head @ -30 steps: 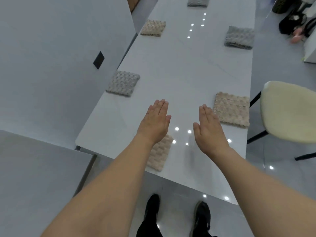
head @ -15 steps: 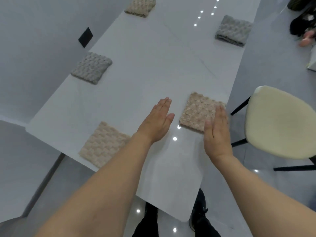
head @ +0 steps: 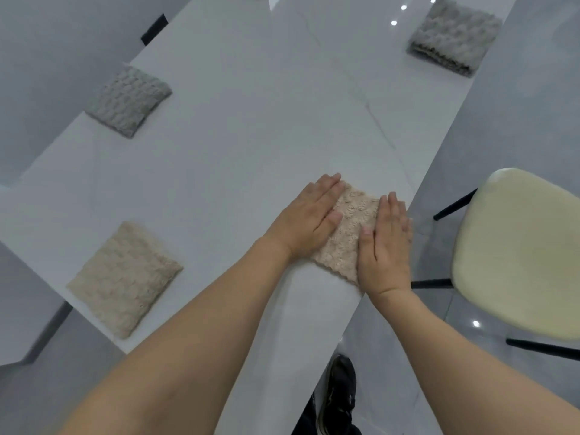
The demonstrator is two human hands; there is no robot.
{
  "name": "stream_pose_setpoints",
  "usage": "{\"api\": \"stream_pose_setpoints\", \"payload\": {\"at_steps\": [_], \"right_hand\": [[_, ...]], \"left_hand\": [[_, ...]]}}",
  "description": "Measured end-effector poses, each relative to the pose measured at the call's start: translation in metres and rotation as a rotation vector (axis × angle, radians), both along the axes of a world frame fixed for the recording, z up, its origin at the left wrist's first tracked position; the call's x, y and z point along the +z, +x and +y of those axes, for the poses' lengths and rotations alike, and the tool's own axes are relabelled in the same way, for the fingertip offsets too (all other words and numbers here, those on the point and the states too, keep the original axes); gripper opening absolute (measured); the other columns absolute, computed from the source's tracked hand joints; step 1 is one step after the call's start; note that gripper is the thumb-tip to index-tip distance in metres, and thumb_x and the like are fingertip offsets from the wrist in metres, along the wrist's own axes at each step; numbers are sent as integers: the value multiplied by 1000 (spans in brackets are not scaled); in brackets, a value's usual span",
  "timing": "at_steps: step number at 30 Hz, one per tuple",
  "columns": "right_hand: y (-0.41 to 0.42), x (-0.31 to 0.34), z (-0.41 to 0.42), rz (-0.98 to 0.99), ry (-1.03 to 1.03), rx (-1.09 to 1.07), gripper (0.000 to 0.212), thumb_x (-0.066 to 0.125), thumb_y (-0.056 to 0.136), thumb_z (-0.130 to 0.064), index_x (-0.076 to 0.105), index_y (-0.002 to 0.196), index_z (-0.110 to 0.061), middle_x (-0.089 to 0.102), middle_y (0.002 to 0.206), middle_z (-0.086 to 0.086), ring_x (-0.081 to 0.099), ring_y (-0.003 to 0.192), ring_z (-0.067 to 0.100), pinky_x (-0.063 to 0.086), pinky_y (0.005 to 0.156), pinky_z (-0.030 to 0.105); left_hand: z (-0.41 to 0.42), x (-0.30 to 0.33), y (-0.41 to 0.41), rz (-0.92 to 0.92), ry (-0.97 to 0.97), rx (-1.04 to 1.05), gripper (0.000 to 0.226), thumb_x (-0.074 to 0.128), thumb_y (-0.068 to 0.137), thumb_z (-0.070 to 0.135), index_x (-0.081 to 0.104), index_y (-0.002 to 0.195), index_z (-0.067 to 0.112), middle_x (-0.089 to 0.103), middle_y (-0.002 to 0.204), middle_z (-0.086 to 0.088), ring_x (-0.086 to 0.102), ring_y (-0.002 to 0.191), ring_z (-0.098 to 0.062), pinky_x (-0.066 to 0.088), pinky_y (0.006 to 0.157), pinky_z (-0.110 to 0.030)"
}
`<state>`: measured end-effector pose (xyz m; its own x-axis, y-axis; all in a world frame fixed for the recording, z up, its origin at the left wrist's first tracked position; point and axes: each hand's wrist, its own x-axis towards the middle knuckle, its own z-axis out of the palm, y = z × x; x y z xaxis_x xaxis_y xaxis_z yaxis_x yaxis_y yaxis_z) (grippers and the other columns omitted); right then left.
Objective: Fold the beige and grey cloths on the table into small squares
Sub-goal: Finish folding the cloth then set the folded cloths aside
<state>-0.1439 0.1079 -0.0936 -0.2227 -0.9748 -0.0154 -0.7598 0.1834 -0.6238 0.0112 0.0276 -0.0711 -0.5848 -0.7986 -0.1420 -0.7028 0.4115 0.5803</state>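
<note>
A folded beige cloth lies near the right edge of the white table. My left hand rests flat on its left side and my right hand lies flat on its right side, fingers straight. A second folded beige cloth sits at the near left corner. One folded grey cloth lies at the left edge, and another folded grey cloth lies at the far right.
A cream-seated chair with black legs stands close to the table's right edge. A grey wall with a black panel runs along the left side. My black shoe shows on the glossy floor below.
Both hands moved forward and to the right and came down flat onto the beige cloth by the right edge. The view swung right and closer to the table.
</note>
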Motion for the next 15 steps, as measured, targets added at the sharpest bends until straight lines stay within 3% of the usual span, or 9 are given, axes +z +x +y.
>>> {"api": "stream_pose_setpoints", "payload": {"at_steps": [3, 9, 13, 15], "right_hand": [[-6, -8, 2, 121, 71, 50, 66, 6, 97, -43, 2, 155, -13, -5, 162, -1, -12, 148, 13, -7, 121, 39], [-28, -11, 4, 230, 119, 174, 64, 5, 98, -43, 2, 154, -13, -5, 162, 1, -9, 149, 15, -9, 120, 38], [-72, -6, 3, 313, 153, 379, 62, 2, 99, -46, -2, 154, -19, -7, 162, -2, -12, 148, 10, -11, 120, 37], [-92, 6, -14, 252, 146, 420, 65, 3, 98, -47, 4, 154, -15, -3, 162, -1, -10, 148, 9, -11, 120, 34]], "left_hand": [[-1, -13, 0, -208, -156, -8, 66, 8, 97, 46, 9, 156, 18, 2, 164, 2, -4, 150, -9, -10, 120, -30], [-7, -11, 6, -273, -155, -12, 60, 8, 101, 46, 3, 156, 24, -2, 163, 7, -9, 149, -8, -8, 121, -34], [5, -6, 38, -507, -129, 229, 58, 7, 102, 45, -2, 156, 24, -7, 164, 7, -13, 149, -12, -10, 121, -37], [26, 2, 33, -391, -75, 554, 58, 14, 104, 40, 7, 156, 16, 1, 164, 0, -7, 150, -16, -9, 121, -36]]}}
